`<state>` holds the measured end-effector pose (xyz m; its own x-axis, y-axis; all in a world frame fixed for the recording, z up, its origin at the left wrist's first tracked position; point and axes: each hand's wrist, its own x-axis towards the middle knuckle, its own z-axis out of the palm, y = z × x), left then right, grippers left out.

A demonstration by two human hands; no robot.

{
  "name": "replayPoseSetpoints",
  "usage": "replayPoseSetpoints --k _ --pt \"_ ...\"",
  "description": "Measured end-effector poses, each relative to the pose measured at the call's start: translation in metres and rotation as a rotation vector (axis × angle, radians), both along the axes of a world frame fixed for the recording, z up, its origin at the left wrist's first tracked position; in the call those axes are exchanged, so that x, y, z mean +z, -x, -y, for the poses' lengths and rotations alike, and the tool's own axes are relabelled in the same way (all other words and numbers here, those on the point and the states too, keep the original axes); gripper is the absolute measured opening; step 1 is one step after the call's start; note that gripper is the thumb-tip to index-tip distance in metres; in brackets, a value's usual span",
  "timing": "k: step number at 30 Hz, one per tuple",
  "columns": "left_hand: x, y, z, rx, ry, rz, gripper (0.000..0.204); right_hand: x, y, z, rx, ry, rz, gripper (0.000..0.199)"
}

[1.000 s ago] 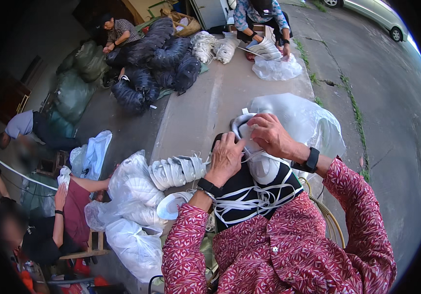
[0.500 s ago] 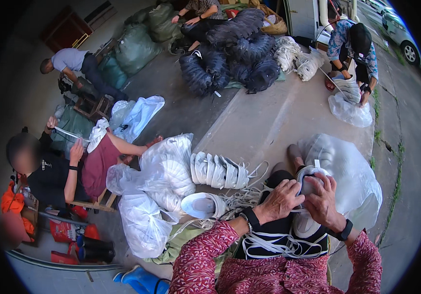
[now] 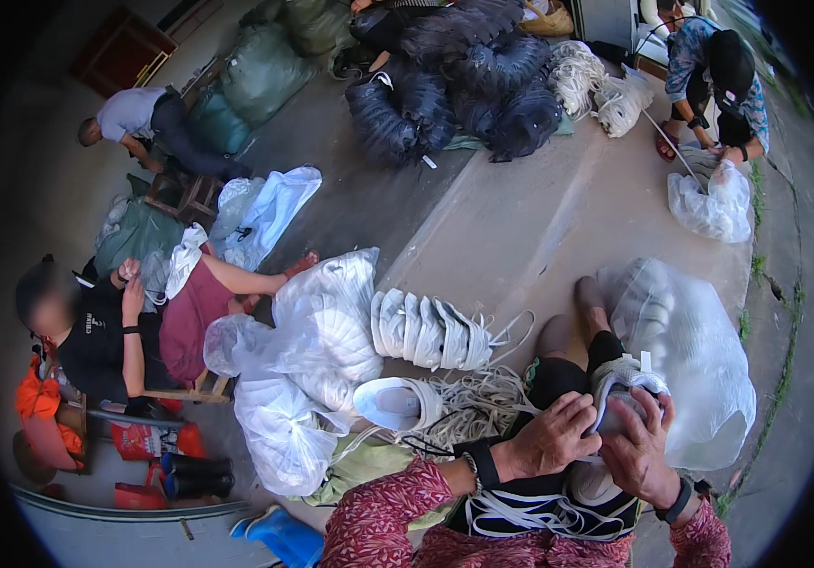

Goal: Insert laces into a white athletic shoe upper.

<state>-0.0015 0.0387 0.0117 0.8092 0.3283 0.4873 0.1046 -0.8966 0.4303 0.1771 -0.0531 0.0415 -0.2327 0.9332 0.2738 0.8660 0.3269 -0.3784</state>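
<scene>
Shoe (image 3: pixel 621 372), pale with a grey collar, sits above the black cloth (image 3: pixel 541 481) on the lap, between both hands in my head view. I see the left hand (image 3: pixel 551 440) grasping its left edge, fingers curled, and the right hand (image 3: pixel 642 456) gripping its right side, fingers bent over the opening. White laces (image 3: pixel 530 514) trail across the cloth. Leftward I spot stacked white shoes (image 3: pixel 430 331); rightward, a bulging clear bag (image 3: pixel 696 364).

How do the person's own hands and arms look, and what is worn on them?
Both sleeves are red with a pale leaf-like print. The left hand is ungloved, its wrist wearing a black band and a pale bracelet. The right hand, also ungloved, has a black wristband.
</scene>
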Motion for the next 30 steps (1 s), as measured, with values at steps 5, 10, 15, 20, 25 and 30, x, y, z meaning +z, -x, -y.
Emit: replayPoseSetpoints --k 5,10,15,20,25,30 --pt "-0.004 -0.004 -0.002 -0.033 0.060 0.046 0.013 -0.002 -0.002 -0.001 -0.006 0.042 0.044 0.015" --pt "0.001 -0.003 -0.005 -0.076 0.114 0.025 0.016 -0.002 -0.001 -0.002 -0.005 0.076 0.067 0.017" --pt "0.003 -0.002 -0.001 -0.092 0.132 -0.001 0.023 -0.003 -0.004 0.003 -0.001 0.003 0.034 0.016" --pt "0.005 0.001 0.005 -0.079 0.143 -0.010 0.027 0.016 -0.026 0.026 -0.105 0.037 -0.255 0.015" --pt "0.018 -0.005 0.023 0.012 0.060 -0.014 0.043 0.027 -0.034 0.069 -0.176 -0.024 -0.308 0.014" --pt "0.046 -0.028 0.056 -0.111 0.105 0.027 0.037 0.019 -0.017 0.086 -0.082 -0.075 -0.438 0.016"
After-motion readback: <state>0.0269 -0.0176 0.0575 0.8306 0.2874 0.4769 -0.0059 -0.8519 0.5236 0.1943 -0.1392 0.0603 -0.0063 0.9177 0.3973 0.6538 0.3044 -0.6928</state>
